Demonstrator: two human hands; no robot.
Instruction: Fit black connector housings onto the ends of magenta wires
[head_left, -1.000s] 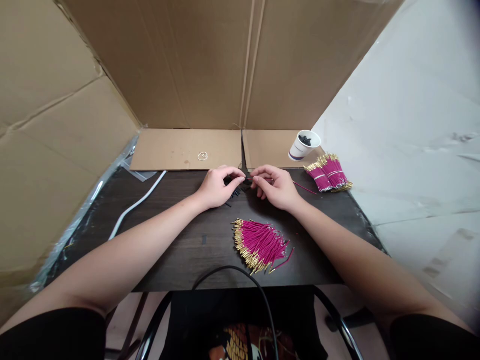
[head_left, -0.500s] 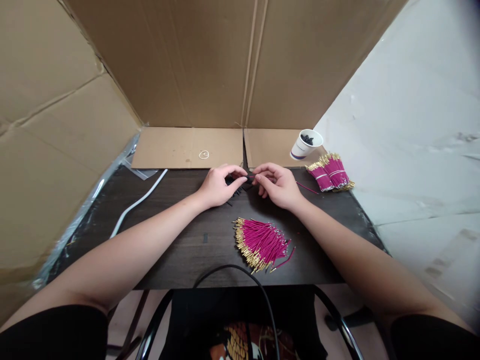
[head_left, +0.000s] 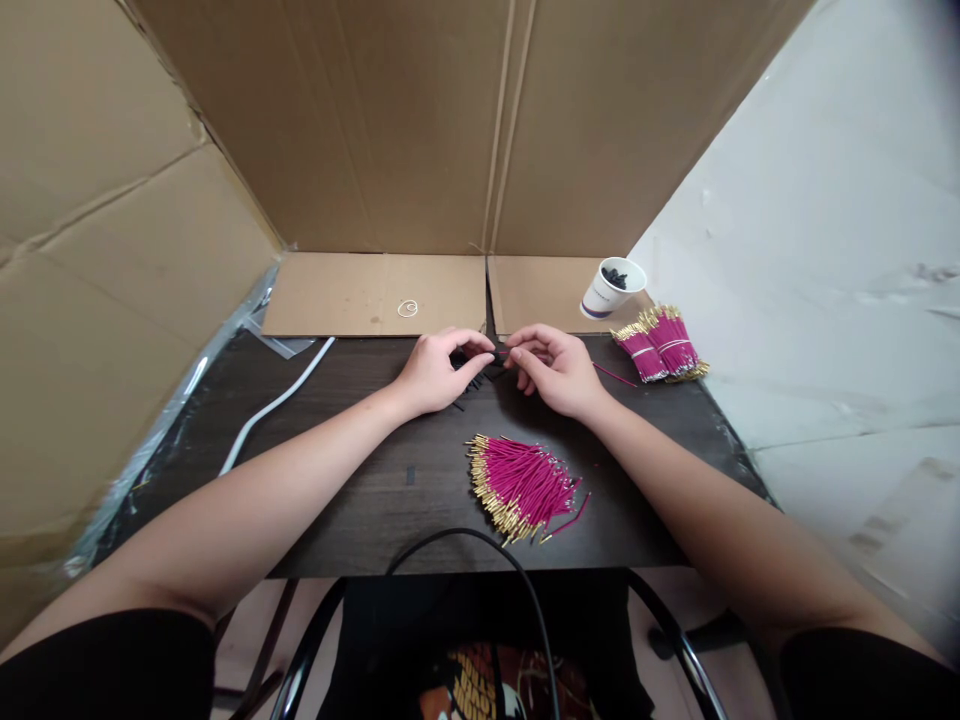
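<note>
Above the far middle of the dark table, my left hand (head_left: 448, 370) and my right hand (head_left: 553, 368) meet almost fingertip to fingertip. The left thumb and forefinger pinch a small black tube (head_left: 497, 359). A thin magenta wire (head_left: 505, 353) sits in the right hand's pinch, its end pointing at the tube; whether the two touch is too small to tell. Loose black tubes (head_left: 477, 381) lie under and beside my left fingers, partly hidden. Nearer the front edge is a fanned pile of magenta wires (head_left: 525, 480) with gold ends.
A paper cup (head_left: 600, 298) holding black pieces stands at the back right. Beside it lie tied magenta wire bundles (head_left: 660, 345) and a single wire (head_left: 616, 376). Cardboard (head_left: 337, 290) lines the back. A white cable (head_left: 274, 405) runs along the left, a black cable (head_left: 472, 533) along the front.
</note>
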